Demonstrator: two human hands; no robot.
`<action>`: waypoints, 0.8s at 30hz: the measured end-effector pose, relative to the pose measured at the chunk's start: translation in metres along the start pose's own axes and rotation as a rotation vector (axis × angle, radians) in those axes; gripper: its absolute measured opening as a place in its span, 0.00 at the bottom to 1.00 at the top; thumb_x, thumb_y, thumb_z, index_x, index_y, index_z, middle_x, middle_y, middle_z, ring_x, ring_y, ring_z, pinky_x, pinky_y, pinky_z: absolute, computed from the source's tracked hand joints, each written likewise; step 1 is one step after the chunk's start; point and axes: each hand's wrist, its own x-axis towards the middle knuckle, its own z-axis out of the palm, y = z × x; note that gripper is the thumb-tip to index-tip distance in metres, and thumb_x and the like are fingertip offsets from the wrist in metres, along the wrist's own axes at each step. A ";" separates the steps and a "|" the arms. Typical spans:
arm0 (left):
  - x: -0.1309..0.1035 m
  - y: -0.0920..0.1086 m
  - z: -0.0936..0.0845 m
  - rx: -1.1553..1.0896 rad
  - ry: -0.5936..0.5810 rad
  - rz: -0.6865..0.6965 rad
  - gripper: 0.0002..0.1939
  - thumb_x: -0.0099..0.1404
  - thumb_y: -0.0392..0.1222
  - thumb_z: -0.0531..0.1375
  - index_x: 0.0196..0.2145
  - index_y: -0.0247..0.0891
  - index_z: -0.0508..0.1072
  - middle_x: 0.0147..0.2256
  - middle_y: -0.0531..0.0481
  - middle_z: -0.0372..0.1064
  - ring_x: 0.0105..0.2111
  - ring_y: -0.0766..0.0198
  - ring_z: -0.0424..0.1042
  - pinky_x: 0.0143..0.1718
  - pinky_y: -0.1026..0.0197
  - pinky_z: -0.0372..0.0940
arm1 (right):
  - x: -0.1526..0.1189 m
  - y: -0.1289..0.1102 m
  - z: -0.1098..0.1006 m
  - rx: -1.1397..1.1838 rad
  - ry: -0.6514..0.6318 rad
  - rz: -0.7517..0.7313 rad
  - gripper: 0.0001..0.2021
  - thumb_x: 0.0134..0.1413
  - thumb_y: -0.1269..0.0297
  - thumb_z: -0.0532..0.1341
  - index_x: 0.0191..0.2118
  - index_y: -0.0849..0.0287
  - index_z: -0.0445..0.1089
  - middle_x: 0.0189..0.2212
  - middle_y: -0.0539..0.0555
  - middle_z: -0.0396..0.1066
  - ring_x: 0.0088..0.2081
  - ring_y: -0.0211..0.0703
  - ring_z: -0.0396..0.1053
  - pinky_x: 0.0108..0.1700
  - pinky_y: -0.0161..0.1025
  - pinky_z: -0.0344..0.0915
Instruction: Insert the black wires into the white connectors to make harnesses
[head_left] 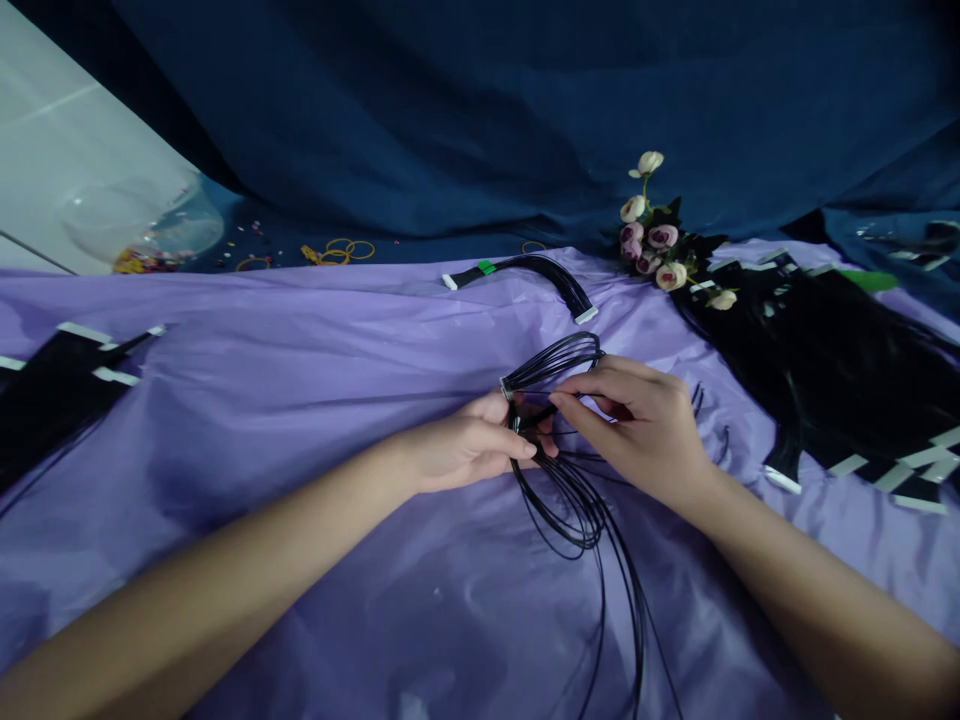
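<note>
Near the middle of the head view, my left hand (487, 440) is closed on a bundle of thin black wires (574, 510). The bundle loops below the hand, and several loose ends trail toward the bottom edge. A small white connector (505, 386) sits at the top of the bundle, where more wires arch over to the right. My right hand (637, 410) pinches a wire between thumb and index finger, just right of the connector. Part of the bundle is hidden behind my left fingers.
A black cable with green tape (536, 268) lies behind the hands. Black cables with white connectors are piled left (64, 390) and right (832, 360). Artificial flowers (660, 240) stand at the back. Yellow rubber bands (337, 252) and a clear container (142, 225) lie back left.
</note>
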 end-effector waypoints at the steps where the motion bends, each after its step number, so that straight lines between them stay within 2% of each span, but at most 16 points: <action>1: 0.000 0.000 0.000 0.003 0.003 -0.004 0.20 0.51 0.27 0.62 0.42 0.37 0.67 0.38 0.49 0.68 0.40 0.63 0.68 0.43 0.57 0.57 | 0.000 0.000 0.000 0.000 -0.001 0.002 0.03 0.57 0.69 0.61 0.34 0.59 0.73 0.24 0.50 0.69 0.24 0.33 0.60 0.25 0.34 0.57; 5: 0.000 0.000 0.000 0.005 0.018 -0.013 0.21 0.51 0.28 0.62 0.43 0.37 0.66 0.39 0.49 0.68 0.41 0.63 0.68 0.45 0.56 0.57 | 0.000 0.000 0.000 0.004 -0.001 0.000 0.03 0.56 0.70 0.62 0.33 0.60 0.73 0.24 0.50 0.68 0.23 0.33 0.60 0.25 0.34 0.57; 14: 0.000 0.000 0.000 -0.001 -0.006 -0.012 0.19 0.51 0.27 0.62 0.42 0.36 0.67 0.37 0.49 0.68 0.39 0.64 0.68 0.40 0.60 0.57 | 0.000 -0.004 0.000 -0.009 -0.001 -0.002 0.03 0.56 0.70 0.61 0.32 0.60 0.73 0.23 0.50 0.68 0.23 0.33 0.60 0.25 0.34 0.57; 24: 0.001 -0.003 0.000 -0.034 0.000 -0.006 0.22 0.51 0.26 0.63 0.44 0.37 0.66 0.38 0.52 0.67 0.38 0.66 0.68 0.42 0.59 0.56 | -0.002 -0.005 0.005 -0.080 0.081 0.002 0.03 0.53 0.72 0.64 0.30 0.64 0.74 0.20 0.49 0.66 0.23 0.31 0.60 0.26 0.31 0.56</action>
